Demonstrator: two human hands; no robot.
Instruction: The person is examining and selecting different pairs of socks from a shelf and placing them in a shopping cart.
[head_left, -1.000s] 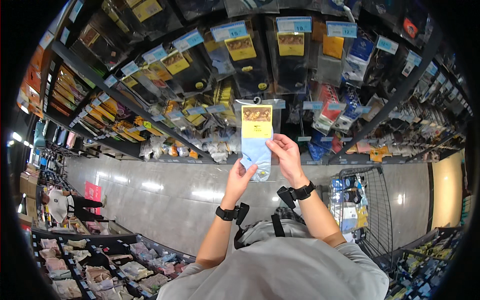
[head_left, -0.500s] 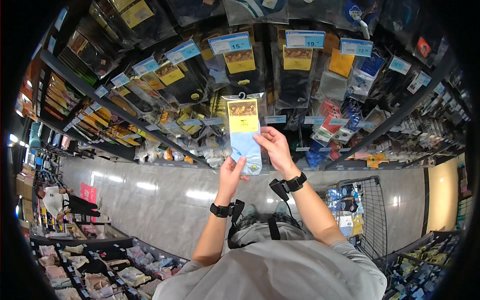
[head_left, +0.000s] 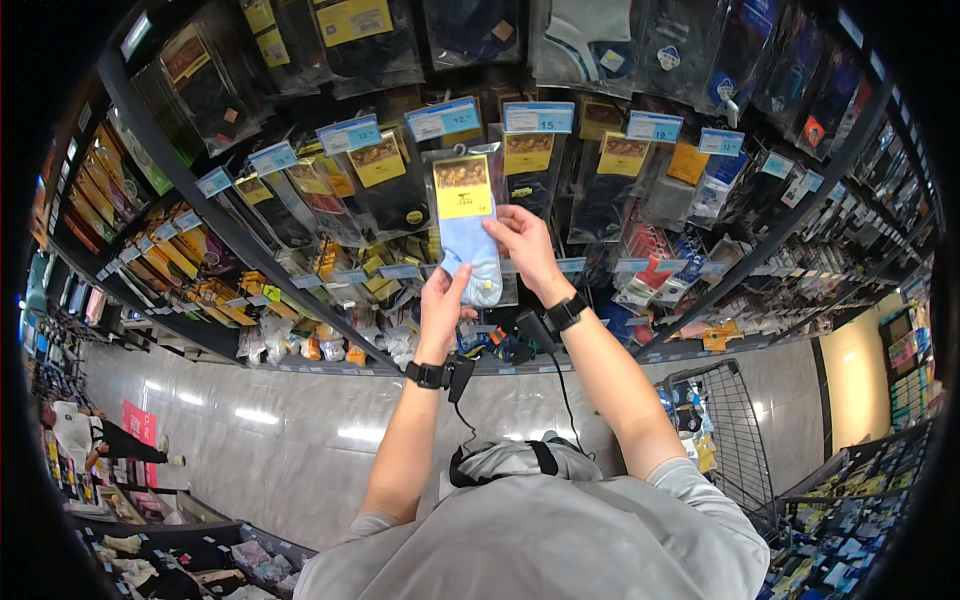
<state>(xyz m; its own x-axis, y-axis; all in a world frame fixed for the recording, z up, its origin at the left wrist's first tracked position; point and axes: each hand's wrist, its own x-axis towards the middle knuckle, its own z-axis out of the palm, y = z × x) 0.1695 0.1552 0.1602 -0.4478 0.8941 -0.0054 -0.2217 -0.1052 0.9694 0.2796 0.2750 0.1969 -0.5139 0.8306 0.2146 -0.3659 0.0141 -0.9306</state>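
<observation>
A clear packet of light blue socks (head_left: 468, 243) with a yellow card at its top is held upright in front of the hanging racks. My left hand (head_left: 442, 305) pinches its lower left edge, thumb on the front. From the right side, my right hand (head_left: 524, 248) grips the packet about halfway up, also with the thumb in front. A small black hook sticks up from the packet's top, close under the price tags. Black straps with small devices sit on both wrists. Behind the packet hang several dark sock packets (head_left: 385, 190) with yellow cards.
A dark shelf rail (head_left: 230, 230) slants down at left, with more packets below. A wire shopping cart (head_left: 735, 420) holding packaged goods stands on the grey floor (head_left: 300, 440) at right. Low bins (head_left: 200, 560) are behind me at left, where another person (head_left: 95, 440) stands.
Both hands have carried the sock packet up toward the racks and slightly left. The view has shifted, with the racks now lower in it. The grip looks the same.
</observation>
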